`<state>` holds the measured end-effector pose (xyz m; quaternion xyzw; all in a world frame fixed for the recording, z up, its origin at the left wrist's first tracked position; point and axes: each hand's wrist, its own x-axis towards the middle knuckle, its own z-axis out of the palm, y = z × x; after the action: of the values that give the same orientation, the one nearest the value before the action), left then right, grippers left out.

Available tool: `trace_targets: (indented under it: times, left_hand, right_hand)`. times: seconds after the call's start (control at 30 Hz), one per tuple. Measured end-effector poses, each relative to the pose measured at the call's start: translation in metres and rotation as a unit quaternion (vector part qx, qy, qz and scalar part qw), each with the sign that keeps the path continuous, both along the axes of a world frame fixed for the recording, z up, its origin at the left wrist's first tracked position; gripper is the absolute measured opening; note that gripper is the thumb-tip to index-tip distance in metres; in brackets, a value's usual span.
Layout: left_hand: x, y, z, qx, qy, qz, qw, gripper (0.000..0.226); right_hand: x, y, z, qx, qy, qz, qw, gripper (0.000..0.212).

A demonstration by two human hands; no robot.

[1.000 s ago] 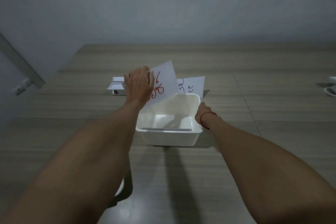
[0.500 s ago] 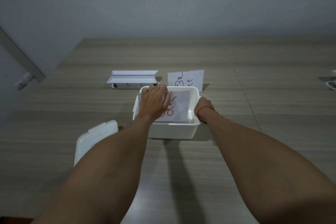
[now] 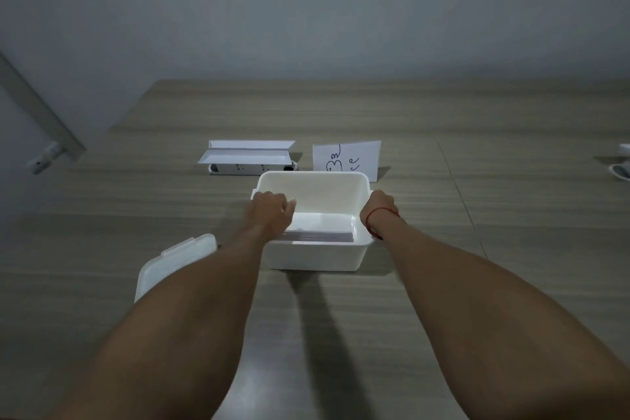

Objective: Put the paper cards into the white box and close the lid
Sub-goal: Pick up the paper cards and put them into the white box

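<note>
Pulled back from the stack since half a second ago, the left hand (image 3: pixel 271 211) is resting on the open white plastic box (image 3: pixel 315 254), grip loosely curled, clamping nothing. Opposite, the right hand (image 3: pixel 381 210) is gripping the rim. Flat paper cards (image 3: pixel 320 235) are lying between both grips; a white lid (image 3: pixel 177 261) is sitting on the bench (image 3: pixel 511 215), nearer than the left grip.

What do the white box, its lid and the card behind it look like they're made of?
White box: looks like moulded plastic, smooth and slightly glossy, with rounded corners and a rolled rim. Lid: seemingly the same plastic, a little translucent, with a moulded clip tab. Card: thin matte paper bearing handwritten ink, standing behind the box. Table: wood-grain surface, possibly laminate.
</note>
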<state>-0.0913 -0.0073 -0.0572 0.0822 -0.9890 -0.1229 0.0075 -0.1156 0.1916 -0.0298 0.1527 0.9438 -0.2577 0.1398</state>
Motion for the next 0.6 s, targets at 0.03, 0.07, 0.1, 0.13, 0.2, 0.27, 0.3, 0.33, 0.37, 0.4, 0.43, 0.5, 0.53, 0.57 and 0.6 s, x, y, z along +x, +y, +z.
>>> trace_targets:
  times: [0.03, 0.07, 0.1, 0.13, 0.2, 0.27, 0.3, 0.33, 0.37, 0.4, 0.43, 0.5, 0.53, 0.57, 0.6]
  left_hand:
    - [-0.003, -0.005, 0.001, -0.024, 0.039, 0.022, 0.999, 0.036]
    - [-0.007, -0.009, 0.002, -0.038, 0.059, 0.043, 0.997, 0.033]
    - [-0.01, -0.013, 0.003, -0.043, 0.066, 0.065, 0.995, 0.035]
    - [-0.015, -0.016, 0.002, -0.036, 0.068, 0.087, 0.993, 0.036]
    - [-0.024, -0.018, -0.003, -0.001, 0.061, 0.126, 0.99, 0.037]
    - [-0.036, -0.018, -0.009, 0.067, 0.039, 0.16, 0.984, 0.036]
    - [-0.041, -0.018, -0.011, 0.108, 0.027, 0.179, 0.978, 0.034]
    - [-0.047, -0.019, -0.013, 0.14, 0.017, 0.195, 0.971, 0.033]
    - [-0.052, -0.022, -0.015, 0.154, 0.008, 0.206, 0.966, 0.032]
    - [-0.058, -0.024, -0.018, 0.153, 0.002, 0.207, 0.966, 0.032]
    - [-0.063, -0.027, -0.02, 0.144, -0.004, 0.2, 0.969, 0.032]
    - [-0.073, -0.031, -0.023, 0.125, -0.008, 0.179, 0.976, 0.033]
    - [-0.077, -0.032, -0.023, 0.118, -0.006, 0.168, 0.979, 0.034]
    - [-0.083, -0.034, -0.024, 0.112, -0.005, 0.16, 0.981, 0.034]
    - [-0.086, -0.035, -0.024, 0.107, -0.004, 0.156, 0.982, 0.036]
  right_hand:
    - [-0.004, 0.0, 0.0, -0.005, -0.003, -0.008, 1.0, 0.037]
    - [-0.01, -0.001, 0.0, -0.009, -0.005, -0.016, 1.0, 0.035]
    - [-0.014, -0.003, 0.0, -0.01, -0.008, -0.022, 1.0, 0.034]
    - [-0.02, -0.006, 0.0, -0.001, -0.006, -0.022, 1.0, 0.037]
    - [-0.036, -0.013, -0.001, 0.036, 0.013, -0.016, 0.999, 0.044]
    - [-0.057, -0.02, -0.003, 0.074, 0.042, -0.009, 0.996, 0.047]
    - [-0.066, -0.023, -0.005, 0.085, 0.052, -0.003, 0.995, 0.046]
    - [-0.076, -0.025, -0.006, 0.096, 0.061, 0.009, 0.993, 0.044]
    - [-0.085, -0.027, -0.007, 0.109, 0.069, 0.025, 0.991, 0.042]
    - [-0.095, -0.028, -0.009, 0.125, 0.077, 0.046, 0.988, 0.04]
    - [-0.104, -0.03, -0.012, 0.139, 0.084, 0.069, 0.984, 0.038]
    - [-0.122, -0.037, -0.017, 0.16, 0.091, 0.106, 0.977, 0.039]
    - [-0.13, -0.041, -0.019, 0.164, 0.097, 0.12, 0.974, 0.042]
    - [-0.138, -0.047, -0.021, 0.164, 0.103, 0.133, 0.972, 0.045]
    - [-0.145, -0.051, -0.023, 0.163, 0.111, 0.144, 0.97, 0.049]
